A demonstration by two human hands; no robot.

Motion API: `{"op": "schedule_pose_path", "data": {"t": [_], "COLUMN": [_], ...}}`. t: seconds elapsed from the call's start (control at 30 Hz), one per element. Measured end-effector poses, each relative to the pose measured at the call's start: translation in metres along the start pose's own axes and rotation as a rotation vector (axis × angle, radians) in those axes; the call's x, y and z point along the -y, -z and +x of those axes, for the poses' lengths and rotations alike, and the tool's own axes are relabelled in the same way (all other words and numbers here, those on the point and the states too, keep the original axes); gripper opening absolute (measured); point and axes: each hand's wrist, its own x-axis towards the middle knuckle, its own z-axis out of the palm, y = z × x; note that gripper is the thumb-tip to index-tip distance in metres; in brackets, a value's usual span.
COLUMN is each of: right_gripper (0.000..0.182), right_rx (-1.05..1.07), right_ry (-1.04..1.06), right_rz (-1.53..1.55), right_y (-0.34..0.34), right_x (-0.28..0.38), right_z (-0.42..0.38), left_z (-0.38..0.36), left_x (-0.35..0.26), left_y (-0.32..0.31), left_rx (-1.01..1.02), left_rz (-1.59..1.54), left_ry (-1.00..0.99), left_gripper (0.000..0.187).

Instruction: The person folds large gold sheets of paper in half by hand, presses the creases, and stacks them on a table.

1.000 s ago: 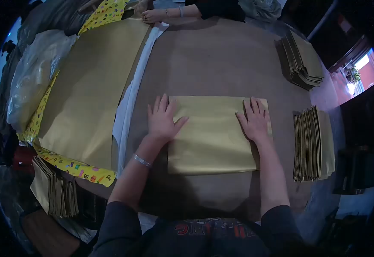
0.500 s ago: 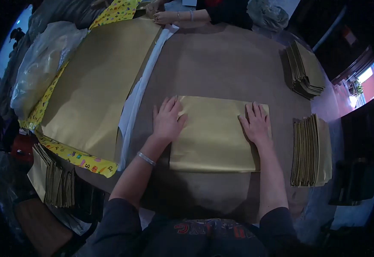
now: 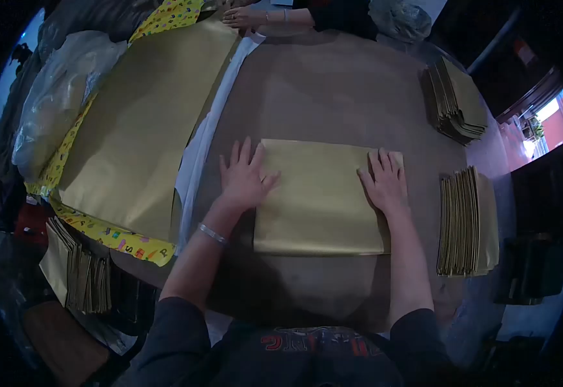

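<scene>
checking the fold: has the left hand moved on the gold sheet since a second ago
Barely. The left hand lies flat over the left edge of the folded gold sheet, as before; it slid slightly right onto the sheet half a second ago, then back.

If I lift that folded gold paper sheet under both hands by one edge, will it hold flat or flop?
The folded gold paper sheet looks thin, so it would probably sag. Its glossy face may slide on the brown table. Left hand and right hand press it flat.
</scene>
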Motion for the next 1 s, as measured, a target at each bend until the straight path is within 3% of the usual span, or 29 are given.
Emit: {"op": "schedule_pose_path", "data": {"t": [0.1,0.17,0.2,0.23,0.3,0.4,0.53,0.57,0.83,0.93,1.0], "right_gripper": [0.065,0.065,0.064,0.064,0.063,0.067,0.068,0.069,0.065,0.066,0.067], "right_rx": [0.001,-0.03,-0.041,-0.041,-0.063,-0.048,-0.045,-0.038,-0.084,-0.061,-0.048], "right_ry": [0.0,0.003,0.018,0.002,0.017,0.03,0.009,-0.019,0.011,0.002,-0.015], "right_rz": [0.025,0.011,-0.071,-0.071,-0.074,-0.087,-0.089,-0.088,-0.126,-0.115,-0.097], "right_y": [-0.002,-0.006,-0.009,-0.008,-0.011,-0.011,-0.011,-0.011,-0.017,-0.012,-0.009], "right_x": [-0.001,-0.003,-0.006,-0.003,-0.005,-0.006,-0.004,-0.002,-0.008,-0.004,0.0], "right_z": [-0.001,0.001,0.004,0.002,0.003,0.004,0.005,0.005,0.007,0.006,0.003], "left_z": [0.0,0.0,-0.002,-0.001,0.003,-0.013,-0.051,-0.058,-0.094,-0.096,-0.103], "left_x": [0.0,-0.001,-0.003,0.0,0.009,0.007,0.004,0.004,0.031,0.035,0.037], "left_y": [0.003,-0.002,-0.001,-0.002,-0.005,-0.006,0.006,0.009,0.023,0.021,0.009], "left_rx": [0.05,0.006,-0.108,-0.064,0.016,0.032,0.086,0.157,0.219,0.208,0.028], "left_rz": [0.034,0.044,0.057,0.052,-0.097,-0.112,-0.154,-0.14,-0.186,-0.27,-0.489], "left_ry": [-0.017,0.004,-0.074,-0.059,-0.324,-0.397,-0.553,-0.552,-0.549,-0.479,-0.281], "left_gripper": [0.077,0.077,0.068,0.068,0.056,0.049,0.059,0.067,0.068,0.064,0.056]}}
